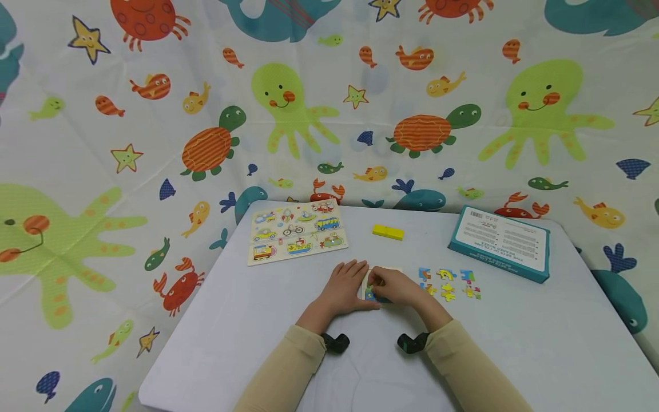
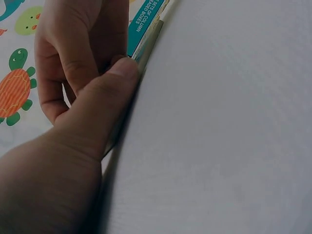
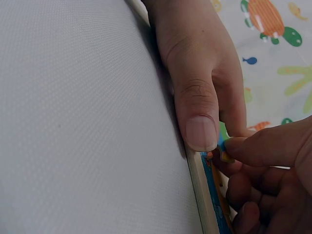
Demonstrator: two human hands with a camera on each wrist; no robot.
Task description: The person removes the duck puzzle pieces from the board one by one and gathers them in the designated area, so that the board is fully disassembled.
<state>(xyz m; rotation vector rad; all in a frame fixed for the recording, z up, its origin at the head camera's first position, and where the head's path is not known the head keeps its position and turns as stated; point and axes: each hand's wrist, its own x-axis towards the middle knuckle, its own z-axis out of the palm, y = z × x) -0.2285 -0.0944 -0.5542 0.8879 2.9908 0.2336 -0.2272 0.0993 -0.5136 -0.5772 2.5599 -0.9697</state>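
A small puzzle board lies near the front of the table, with blue and green pieces on it. Along its left and near sides rests my left hand, fingers spread and thumb along the near edge. My right hand is over the board; in the right wrist view its thumb and fingers pinch a small puzzle piece, beside the left thumb. The fingers partly cover the board and piece. Several loose pieces lie in rows right of the board.
A board with vehicle pictures lies at the back left, a yellow block at the back middle, and a teal box at the back right. A sea-animal cloth hangs behind the white table.
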